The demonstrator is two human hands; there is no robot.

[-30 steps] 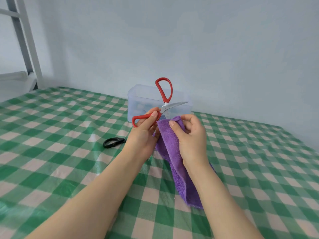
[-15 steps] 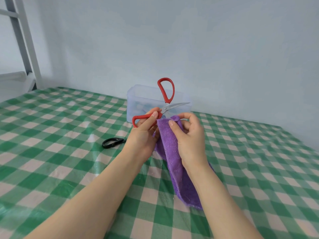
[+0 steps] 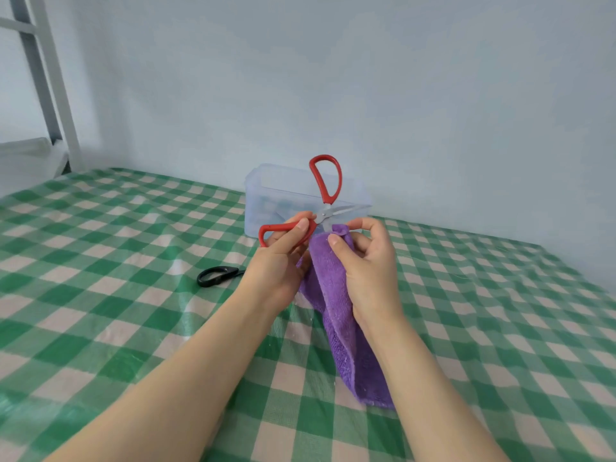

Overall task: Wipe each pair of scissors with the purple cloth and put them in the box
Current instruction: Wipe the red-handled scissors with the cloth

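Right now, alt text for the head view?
Left hand holds open red scissors by one handle while right hand pinches a purple cloth under the visible blade. Behind: clear plastic box; black scissors lie on the green checked table.

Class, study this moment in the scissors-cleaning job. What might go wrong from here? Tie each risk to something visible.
1. The red scissors gape wide while the left hand grips just one handle; the bare blade sits close to the right hand, so a slip might nick a finger.
2. The purple cloth is only pinched at its top, the rest hanging down; it might slide off mid-wipe.
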